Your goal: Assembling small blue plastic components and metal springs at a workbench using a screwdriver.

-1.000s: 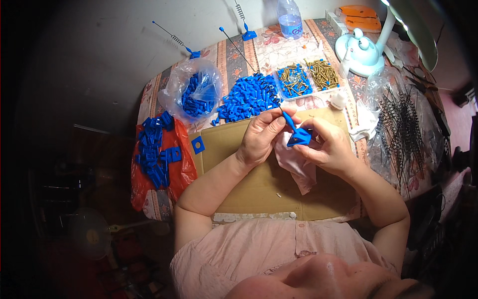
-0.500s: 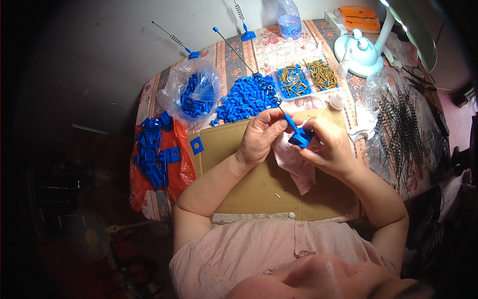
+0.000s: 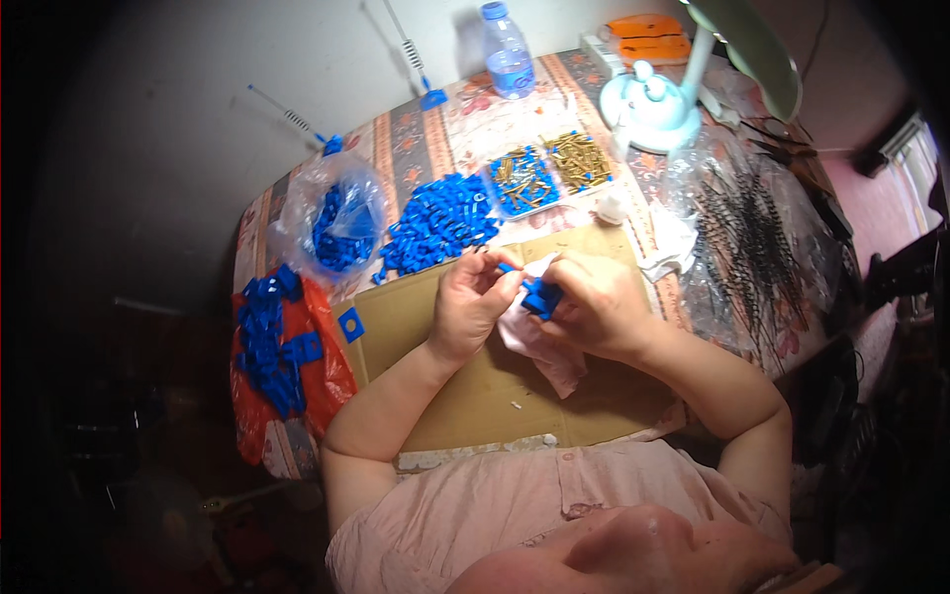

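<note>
Over the cardboard sheet (image 3: pixel 421 381) both hands meet. My left hand (image 3: pixel 467 309) is closed, thumb and fingers pinching a slim blue plastic sleeve (image 3: pixel 507 267) whose tip shows between them. My right hand (image 3: pixel 604 309) is closed around a blue plastic antenna base (image 3: pixel 541 297) that sits just right of the left fingertips. From under the right fingers a pale pink cloth (image 3: pixel 539 351) hangs down onto the cardboard. Whether the sleeve and the base are joined is hidden by the fingers. No rod or spring shows at the hands.
Beyond the cardboard lie a heap of small blue sleeves (image 3: pixel 440 226), a clear bag (image 3: pixel 287 233) of blue parts and a box of brass screws (image 3: pixel 579 161). A red bag (image 3: pixel 332 366) with blue bases lies left; black spring rods (image 3: pixel 757 252) right. A lamp (image 3: pixel 648 109) and bottle (image 3: pixel 509 59) stand behind.
The whole scene has shifted left in the picture. The long spring rod that stuck out beyond my hands no longer shows. My hands stay close together around the blue parts.
</note>
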`<action>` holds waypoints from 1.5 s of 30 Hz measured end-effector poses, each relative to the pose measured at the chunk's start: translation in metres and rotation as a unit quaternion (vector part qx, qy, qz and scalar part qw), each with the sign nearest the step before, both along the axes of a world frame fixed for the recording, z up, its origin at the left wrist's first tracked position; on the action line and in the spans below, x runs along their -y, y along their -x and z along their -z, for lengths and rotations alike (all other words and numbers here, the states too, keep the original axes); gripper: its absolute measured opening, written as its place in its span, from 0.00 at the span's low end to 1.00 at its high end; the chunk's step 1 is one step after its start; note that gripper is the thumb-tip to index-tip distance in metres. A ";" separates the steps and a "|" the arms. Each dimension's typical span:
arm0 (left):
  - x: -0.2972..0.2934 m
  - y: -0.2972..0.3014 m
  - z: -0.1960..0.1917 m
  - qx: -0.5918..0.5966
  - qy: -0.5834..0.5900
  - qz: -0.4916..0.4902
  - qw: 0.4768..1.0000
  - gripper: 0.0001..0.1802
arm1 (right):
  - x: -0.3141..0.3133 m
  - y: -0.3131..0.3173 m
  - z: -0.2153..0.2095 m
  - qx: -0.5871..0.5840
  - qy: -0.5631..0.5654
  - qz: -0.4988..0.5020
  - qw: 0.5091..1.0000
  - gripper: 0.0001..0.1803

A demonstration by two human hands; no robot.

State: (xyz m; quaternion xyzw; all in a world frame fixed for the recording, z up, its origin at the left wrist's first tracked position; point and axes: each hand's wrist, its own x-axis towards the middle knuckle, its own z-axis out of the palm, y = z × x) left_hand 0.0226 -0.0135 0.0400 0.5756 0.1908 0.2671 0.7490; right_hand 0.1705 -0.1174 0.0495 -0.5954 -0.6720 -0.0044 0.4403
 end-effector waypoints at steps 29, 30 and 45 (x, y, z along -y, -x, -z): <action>0.004 -0.003 -0.004 0.078 -0.031 0.000 0.996 0.11 | 0.008 -0.007 0.013 -0.131 -0.007 -0.083 0.988 0.15; 0.003 -0.003 -0.002 0.086 -0.046 -0.014 0.995 0.10 | 0.008 -0.007 0.013 -0.135 -0.006 -0.087 0.987 0.15; 0.002 -0.001 0.000 0.049 -0.104 0.003 0.993 0.11 | 0.008 -0.008 0.014 -0.157 -0.012 -0.081 0.984 0.16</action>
